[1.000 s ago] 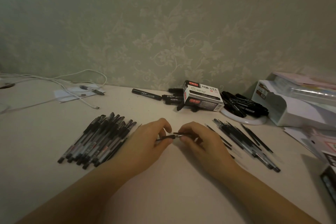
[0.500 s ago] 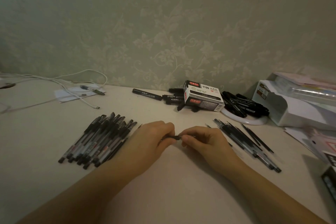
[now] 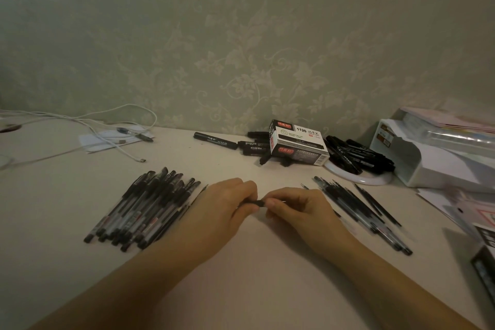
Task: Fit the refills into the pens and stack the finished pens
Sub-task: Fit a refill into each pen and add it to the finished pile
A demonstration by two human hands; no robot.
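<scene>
Head view: pen (image 3: 255,203) pinched between left hand (image 3: 222,211) fingers and right hand (image 3: 297,209) fingers.

On the worktop (image 3: 254,270), a stack of pens (image 3: 144,209) lies left of the hands (image 3: 257,203), and loose pens and refills (image 3: 359,209) lie to their right. Behind the hands stands a box (image 3: 298,143) among markers (image 3: 359,155); cables (image 3: 107,134) lie far behind-left, a tray (image 3: 428,166) far right.
</scene>
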